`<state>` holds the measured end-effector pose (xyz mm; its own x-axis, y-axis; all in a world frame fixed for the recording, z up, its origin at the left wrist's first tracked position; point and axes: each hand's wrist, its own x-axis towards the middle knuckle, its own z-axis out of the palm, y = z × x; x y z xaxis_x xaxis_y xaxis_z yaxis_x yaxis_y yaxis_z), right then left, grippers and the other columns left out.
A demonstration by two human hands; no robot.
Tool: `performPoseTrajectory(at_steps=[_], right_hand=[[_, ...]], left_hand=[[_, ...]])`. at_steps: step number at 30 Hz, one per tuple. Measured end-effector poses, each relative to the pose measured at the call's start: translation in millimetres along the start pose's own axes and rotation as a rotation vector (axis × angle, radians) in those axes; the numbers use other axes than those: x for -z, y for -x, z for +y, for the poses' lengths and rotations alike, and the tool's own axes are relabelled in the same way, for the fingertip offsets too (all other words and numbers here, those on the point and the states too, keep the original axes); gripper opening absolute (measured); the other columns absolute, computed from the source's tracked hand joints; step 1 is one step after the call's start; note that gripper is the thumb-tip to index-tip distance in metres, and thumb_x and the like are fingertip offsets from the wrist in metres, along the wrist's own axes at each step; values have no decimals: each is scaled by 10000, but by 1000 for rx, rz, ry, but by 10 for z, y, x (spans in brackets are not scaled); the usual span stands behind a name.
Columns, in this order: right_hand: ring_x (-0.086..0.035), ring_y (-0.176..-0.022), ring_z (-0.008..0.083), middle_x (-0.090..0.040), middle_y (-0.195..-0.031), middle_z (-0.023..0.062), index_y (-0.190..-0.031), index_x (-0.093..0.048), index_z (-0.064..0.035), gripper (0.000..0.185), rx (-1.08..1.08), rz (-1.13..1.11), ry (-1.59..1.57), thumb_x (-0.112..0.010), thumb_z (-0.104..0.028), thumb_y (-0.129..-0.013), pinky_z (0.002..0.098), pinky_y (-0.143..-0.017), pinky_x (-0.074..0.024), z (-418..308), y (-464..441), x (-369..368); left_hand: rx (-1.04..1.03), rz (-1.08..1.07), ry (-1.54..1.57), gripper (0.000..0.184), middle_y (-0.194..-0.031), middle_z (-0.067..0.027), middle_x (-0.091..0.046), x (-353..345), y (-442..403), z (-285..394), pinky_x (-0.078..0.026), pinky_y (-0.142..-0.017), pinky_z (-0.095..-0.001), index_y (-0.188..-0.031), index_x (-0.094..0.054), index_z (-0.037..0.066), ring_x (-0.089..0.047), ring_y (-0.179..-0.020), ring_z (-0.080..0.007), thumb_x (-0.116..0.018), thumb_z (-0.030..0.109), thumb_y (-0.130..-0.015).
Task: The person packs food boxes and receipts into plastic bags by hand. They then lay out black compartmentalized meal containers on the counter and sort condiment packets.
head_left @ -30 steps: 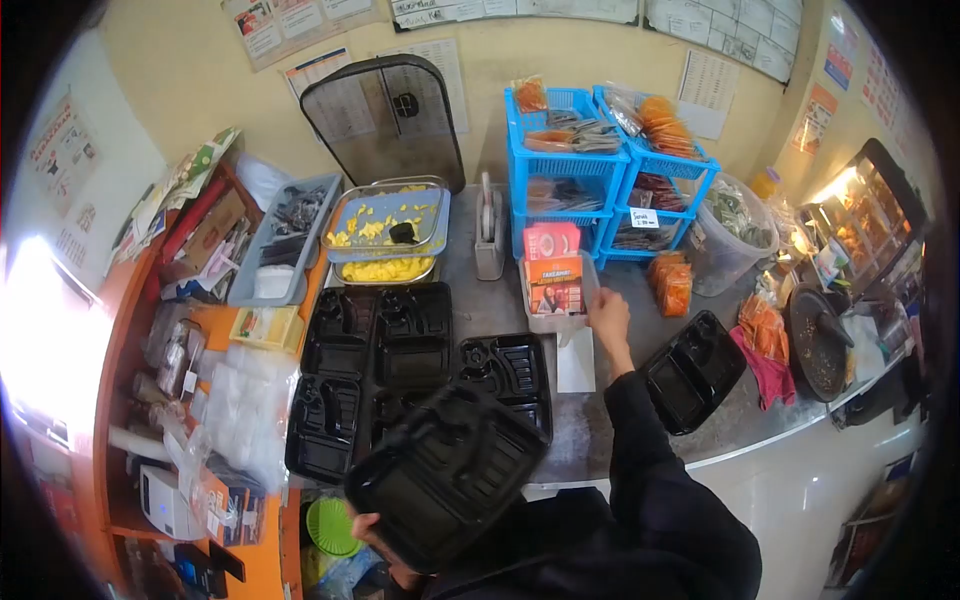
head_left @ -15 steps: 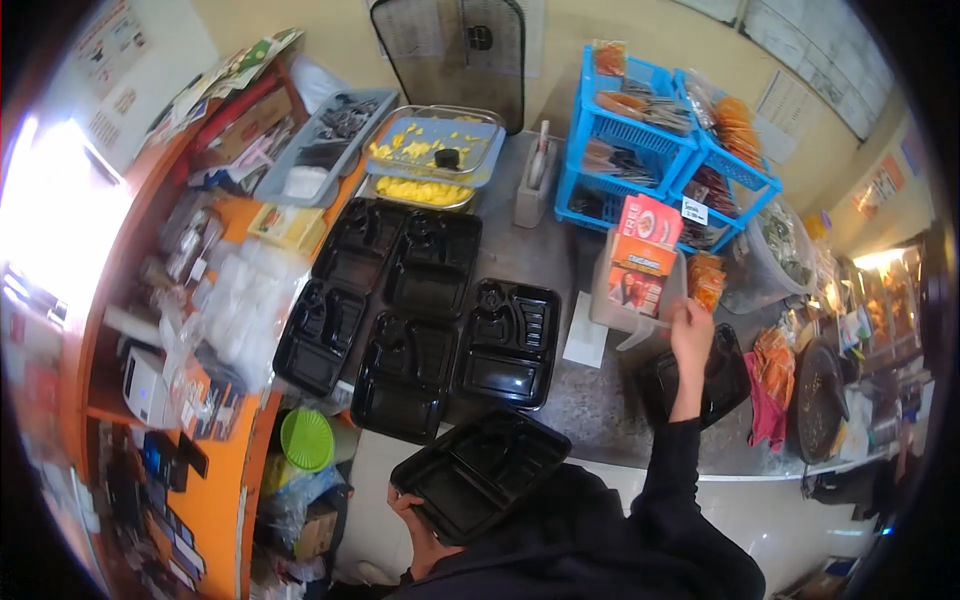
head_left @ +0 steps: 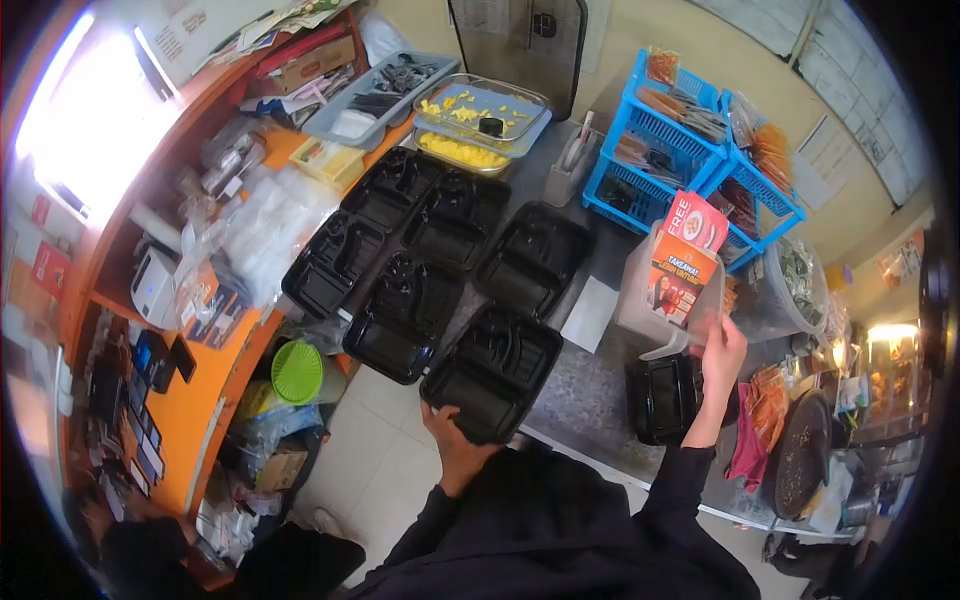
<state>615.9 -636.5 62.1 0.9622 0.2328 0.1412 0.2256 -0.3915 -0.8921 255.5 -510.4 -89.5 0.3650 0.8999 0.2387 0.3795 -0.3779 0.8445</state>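
Note:
My left hand (head_left: 462, 445) grips the lower left corner of a black compartment meal tray (head_left: 500, 365), which now sits at the counter's front edge. Several more black trays (head_left: 403, 320) lie behind and left of it. My right hand (head_left: 722, 355) is at the right side of a clear plastic jug (head_left: 642, 290), thumb and fingers apart; whether it touches the jug is unclear. Orange and red takeaway leaflets (head_left: 680, 275) stand in the jug. Below that hand lies another black tray (head_left: 665, 400), partly covered by my wrist.
A white paper (head_left: 592, 315) lies beside the jug. Blue baskets (head_left: 640, 205) of sachets stand behind it. Glass dishes (head_left: 465, 150) with yellow food and a cutlery bin (head_left: 380, 100) are at the back. Another person's dark sleeve (head_left: 150, 550) shows lower left.
The tray in my left hand has moved up and right onto the counter's edge. My right hand remains by the jug, its fingers now more spread. The view has shifted.

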Motion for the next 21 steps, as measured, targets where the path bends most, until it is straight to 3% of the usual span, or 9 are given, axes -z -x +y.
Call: performPoseTrajectory(at_steps=[3, 4, 7, 10, 13, 14, 15, 16, 21], right_hand=[[-615, -648, 93, -658, -790, 46, -1090, -687, 1, 240, -18, -21, -25, -556, -160, -969, 247, -496, -543, 76, 51, 164], [-617, -650, 92, -662, -792, 47, -1095, -684, -1, 241, -19, -36, -25, -554, -161, -970, 246, -497, -543, 89, 73, 216], [-622, -653, 88, -673, -799, 51, -1109, -677, -7, 244, -22, -69, -41, -547, -163, -974, 246, -498, -542, 142, 151, 346], [-633, -653, 88, -691, -818, 61, -1124, -668, -12, 248, -25, -101, -51, -523, -155, -983, 246, -498, -540, 230, 232, 458], [-623, -634, 84, -670, -777, 37, -1104, -668, -9, 230, 5, -142, -117, -504, -119, -986, 238, -506, -531, 358, 321, 532], [-621, -632, 79, -676, -777, 31, -1081, -678, -19, 239, 8, -158, -103, -542, -193, -989, 230, -503, -513, 391, 346, 578], [-620, -624, 83, -676, -765, 28, -1078, -676, -13, 221, 56, -176, -81, -538, -155, -980, 231, -516, -503, 385, 367, 624], [-620, -625, 83, -676, -759, 27, -1079, -676, -10, 219, 33, -185, -95, -537, -143, -975, 231, -520, -498, 362, 394, 662], [-621, -627, 84, -678, -745, 35, -1073, -675, 6, 215, 59, -156, -42, -552, -127, -959, 235, -527, -479, 328, 478, 834]], left_hand=[[100, -178, -171, 1003, -1449, -280, -193, 19, -28, 145, -253, -1092, -531, -1276, -355, 64, -236, -1295, -482, -940, 377, -524], [24, -199, -212, 987, -1459, -243, -182, 53, -30, 139, -350, -1021, -504, -1310, -341, 62, -275, -1296, -421, -924, 380, -581], [396, 129, 296, 921, -1401, -216, -295, -141, 99, 14, -485, -820, -406, -1337, -309, 53, -450, -1185, -308, -892, 323, -677], [738, 359, 454, 624, -1135, -152, -553, -306, 26, -1, -493, -618, -294, -1222, -451, -5, -592, -885, -165, -833, 208, -777], [599, 457, 449, 313, -776, -65, -627, -499, 105, -671, -477, -533, -253, -973, -581, -36, -576, -625, -112, -798, 115, -805], [567, 499, 486, 246, -709, -48, -615, -477, 60, -551, -472, -512, -246, -879, -591, -31, -566, -588, -106, -790, 95, -807], [540, 544, 520, 208, -643, -31, -602, -423, 37, -429, -467, -491, -239, -785, -601, -25, -555, -552, -100, -782, 75, -809], [499, 526, 467, 197, -673, -58, -620, -420, 80, -653, -450, -453, -234, -837, -599, -37, -562, -548, -110, -766, 65, -821], [597, 493, 454, 182, -715, -52, -586, -176, 123, -464, -490, -457, -268, -862, -556, -3, -579, -592, -131, -731, 24, -825]])
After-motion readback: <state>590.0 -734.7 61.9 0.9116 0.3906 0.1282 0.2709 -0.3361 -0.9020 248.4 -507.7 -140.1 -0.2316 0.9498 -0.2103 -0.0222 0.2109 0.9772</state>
